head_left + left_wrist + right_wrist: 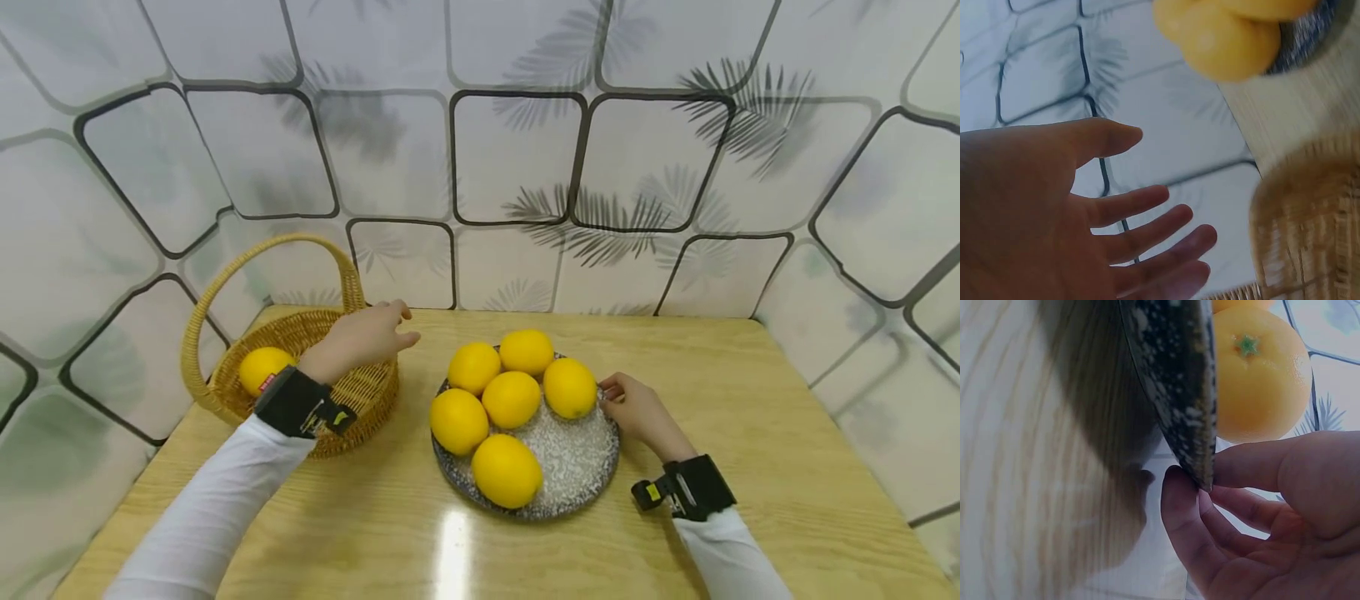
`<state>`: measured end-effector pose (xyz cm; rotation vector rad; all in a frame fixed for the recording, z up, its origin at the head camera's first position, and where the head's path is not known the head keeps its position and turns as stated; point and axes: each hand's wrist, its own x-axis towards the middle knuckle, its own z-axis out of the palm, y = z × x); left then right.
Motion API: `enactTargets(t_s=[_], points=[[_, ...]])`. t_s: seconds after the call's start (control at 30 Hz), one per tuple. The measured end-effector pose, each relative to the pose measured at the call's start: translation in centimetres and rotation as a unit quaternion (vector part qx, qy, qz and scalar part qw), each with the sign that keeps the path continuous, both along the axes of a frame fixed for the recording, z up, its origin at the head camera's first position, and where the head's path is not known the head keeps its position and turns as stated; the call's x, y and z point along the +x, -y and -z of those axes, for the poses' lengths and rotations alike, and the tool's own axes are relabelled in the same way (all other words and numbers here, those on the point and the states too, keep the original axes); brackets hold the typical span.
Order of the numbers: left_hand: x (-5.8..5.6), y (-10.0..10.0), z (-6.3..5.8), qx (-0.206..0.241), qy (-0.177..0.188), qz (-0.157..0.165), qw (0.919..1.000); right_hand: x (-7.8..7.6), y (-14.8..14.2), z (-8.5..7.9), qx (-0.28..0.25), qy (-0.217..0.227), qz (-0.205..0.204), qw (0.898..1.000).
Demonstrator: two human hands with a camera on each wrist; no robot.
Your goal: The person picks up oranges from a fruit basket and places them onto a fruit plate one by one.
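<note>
My left hand (367,333) hovers over the right rim of a wicker basket (378,417), fingers loosely spread, holding nothing. The left wrist view shows the same spread left hand (1054,200) apart from the basket (1310,225). One yellow orange (264,370) with a small red label lies in the basket. My right hand (637,408) pinches the right rim of a speckled grey plate (573,467). In the right wrist view, thumb and fingers grip the rim of the plate (1179,394), close to an orange (1263,381) with a green stem mark. Several oranges (510,400) sit on the plate, mostly on its left and back.
The basket's tall arched handle (262,242) rises at the back left. Plate and basket stand apart on a light wooden table (750,417). Patterned wall covering (517,158) encloses the back and sides of the table.
</note>
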<state>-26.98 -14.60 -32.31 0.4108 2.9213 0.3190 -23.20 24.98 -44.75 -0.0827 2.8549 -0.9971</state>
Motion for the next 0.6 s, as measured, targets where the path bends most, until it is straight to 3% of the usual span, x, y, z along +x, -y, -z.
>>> enactTargets(t_s=[0.27, 0.4, 0.6], points=[[-1.8, 5.0, 0.0, -0.012, 0.009, -0.032, 0.9994, 0.0, -0.1, 0.2, -0.008, 0.011, -0.001, 1.000], [-2.3, 7.6, 0.6, -0.034, 0.023, -0.078, 0.9961, 0.0, -0.1, 0.0, -0.009, 0.007, 0.000, 1.000], [-2.8, 10.3, 1.2, -0.120, 0.046, -0.120, 0.9844, 0.0, 0.0, -0.4, -0.004, 0.007, -0.001, 1.000]])
